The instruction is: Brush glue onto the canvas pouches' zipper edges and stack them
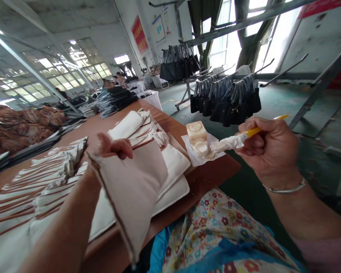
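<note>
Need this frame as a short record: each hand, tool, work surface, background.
left hand: grips a white panel with brown edging, raised at a slant
right hand: holds a yellow-handled tool, white-coated toward its tip
tool tip: by the pale block-shaped container; exact contact unclear
under container: white sheet near the table edge
table: brown surface
on table: more white panels, piled; brown-edged rows at left
background: metal rack with black bags

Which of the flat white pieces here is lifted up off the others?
The flat white piece with a dark brown edge, gripped by the left hand. It is raised and tilted, while the other white pieces lie on the brown table.
</note>
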The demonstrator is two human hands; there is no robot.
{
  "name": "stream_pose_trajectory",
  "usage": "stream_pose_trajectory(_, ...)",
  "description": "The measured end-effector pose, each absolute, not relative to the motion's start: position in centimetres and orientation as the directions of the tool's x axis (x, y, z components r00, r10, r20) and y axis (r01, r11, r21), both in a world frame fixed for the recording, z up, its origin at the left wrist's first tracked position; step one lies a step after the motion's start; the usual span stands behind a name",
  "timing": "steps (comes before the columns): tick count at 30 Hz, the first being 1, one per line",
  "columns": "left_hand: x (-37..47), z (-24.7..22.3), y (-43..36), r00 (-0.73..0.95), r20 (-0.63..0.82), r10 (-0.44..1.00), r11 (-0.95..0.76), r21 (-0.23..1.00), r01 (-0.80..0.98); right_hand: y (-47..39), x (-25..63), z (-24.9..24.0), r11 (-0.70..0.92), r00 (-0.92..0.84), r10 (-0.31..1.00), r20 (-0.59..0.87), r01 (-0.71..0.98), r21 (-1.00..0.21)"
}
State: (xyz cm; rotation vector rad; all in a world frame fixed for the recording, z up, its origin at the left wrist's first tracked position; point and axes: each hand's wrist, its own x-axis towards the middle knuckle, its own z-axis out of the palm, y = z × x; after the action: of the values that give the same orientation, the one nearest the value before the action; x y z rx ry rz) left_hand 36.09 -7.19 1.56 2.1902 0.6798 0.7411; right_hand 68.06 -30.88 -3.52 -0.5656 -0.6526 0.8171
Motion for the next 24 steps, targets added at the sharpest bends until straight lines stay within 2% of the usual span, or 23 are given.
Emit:
stream_pose_trajectory(2, 32.8, -0.4, -4.9, 0.682, -0.087, 0.726, -0.325, 0.83, 0.453, -30.9, 68.0, -5.0, 0.529, 0.533, 0.812, 0.238, -0.499, -0.687)
stream_pose_trajectory(3, 31.3, -1.7, -3.9, 0.627, -0.217, 0.748, -0.21, 0.819, 0.534, -30.7, 68.0, -5.8, 0.508, 0.537, 0.819, 0.201, -0.518, -0.688)
stream_pose_trajectory(4, 29.9, -2.9, -3.2, 0.579, -0.305, 0.756, -0.154, 0.777, 0.61, -30.5, 67.9, -6.8, 0.486, 0.535, 0.829, 0.166, -0.54, -0.687)
stream_pose_trajectory(6, 28.1, -5.4, -2.3, 0.508, -0.381, 0.773, -0.171, 0.646, 0.744, -29.7, 67.5, -8.6, 0.436, 0.514, 0.852, 0.105, -0.583, -0.686)
stream_pose_trajectory(9, 29.1, -8.3, -2.4, 0.5, -0.352, 0.791, -0.306, 0.48, 0.822, -28.2, 66.4, -10.7, 0.377, 0.475, 0.878, 0.057, -0.613, -0.694)
stream_pose_trajectory(14, 36.5, -12.3, -3.8, 0.573, -0.204, 0.794, -0.461, 0.412, 0.786, -26.1, 64.2, -12.0, 0.312, 0.445, 0.895, -0.004, -0.633, -0.708)
stream_pose_trajectory(19, 40.3, -15.0, -4.7, 0.54, -0.169, 0.824, -0.42, 0.458, 0.784, -24.7, 63.7, -12.8, 0.296, 0.483, 0.876, -0.011, -0.555, -0.778)
stream_pose_trajectory(24, 39.7, -14.6, -7.0, 0.605, -0.237, 0.76, -0.37, 0.608, 0.703, -22.7, 63.1, -13.2, 0.336, 0.521, 0.85, 0.07, -0.437, -0.834)
